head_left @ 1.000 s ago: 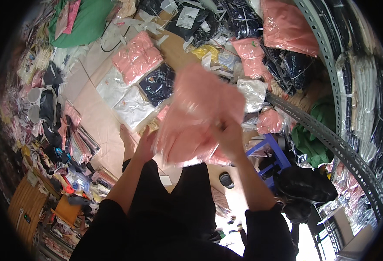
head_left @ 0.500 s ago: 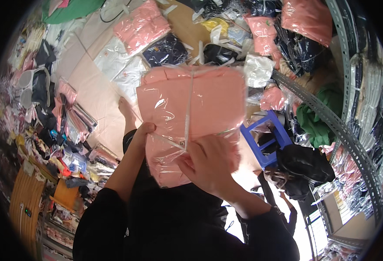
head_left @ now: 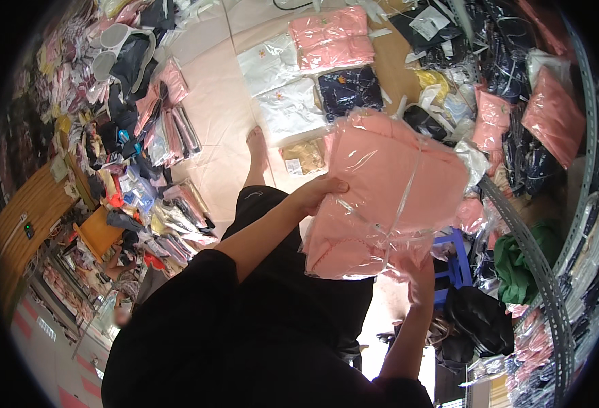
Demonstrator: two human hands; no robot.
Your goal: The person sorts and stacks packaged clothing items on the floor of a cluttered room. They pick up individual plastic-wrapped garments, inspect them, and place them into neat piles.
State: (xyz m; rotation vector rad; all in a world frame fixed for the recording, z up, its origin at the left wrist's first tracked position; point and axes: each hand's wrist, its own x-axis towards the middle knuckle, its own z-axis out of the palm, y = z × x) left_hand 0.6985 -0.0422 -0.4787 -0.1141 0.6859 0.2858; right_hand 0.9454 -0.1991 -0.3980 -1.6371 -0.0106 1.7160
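A thick bundle of folded pink garments (head_left: 394,180) in clear plastic is held up in front of me, tilted. A pale tie runs across it. My left hand (head_left: 321,193) grips its left edge, the thumb on top and the other fingers hidden beneath. At the lower right edge, my right hand (head_left: 419,272) is closed on the bundle, its fingers partly hidden by the plastic. Just beyond the bundle lie a packed navy garment (head_left: 349,92), white packed garments (head_left: 291,105) and pink packed garments (head_left: 332,37).
Heaps of bagged clothes (head_left: 170,132) line the left side. To the right, a blue plastic stool (head_left: 457,262) stands by a black bag (head_left: 479,319), with a perforated metal rack bar (head_left: 530,245) curving past. A wooden piece of furniture (head_left: 24,204) is at far left.
The bundle has shifted right in view and tilted. My right hand has left the tie on top and now holds the lower right edge. The view has swung left.
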